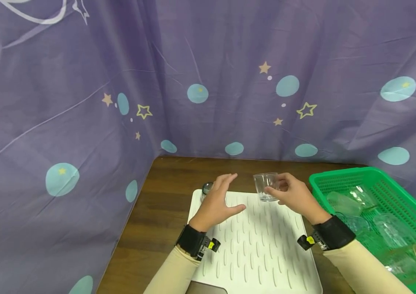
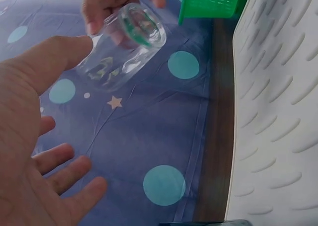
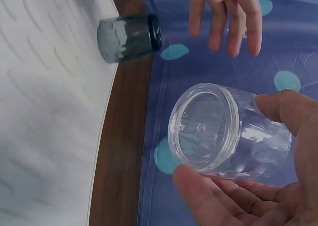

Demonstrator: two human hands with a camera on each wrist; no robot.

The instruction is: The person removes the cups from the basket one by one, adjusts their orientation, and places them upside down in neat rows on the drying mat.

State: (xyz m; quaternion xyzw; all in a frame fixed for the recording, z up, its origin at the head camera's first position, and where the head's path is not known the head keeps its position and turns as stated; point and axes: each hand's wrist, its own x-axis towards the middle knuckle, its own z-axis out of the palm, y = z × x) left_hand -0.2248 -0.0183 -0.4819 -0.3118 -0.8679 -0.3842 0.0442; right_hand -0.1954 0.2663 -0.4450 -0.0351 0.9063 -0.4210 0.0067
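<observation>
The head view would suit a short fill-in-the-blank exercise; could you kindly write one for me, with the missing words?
1. The left hand holds ____, while the right hand holds a clear cup.
2. The basket to the right of the mat is coloured ____.
3. The dark cup stands near the mat's far ____ corner.
Missing words: nothing; green; left.

Left hand (image 1: pixel 215 205) loosely spread, right hand (image 1: pixel 297 197) in a curled grip.
</observation>
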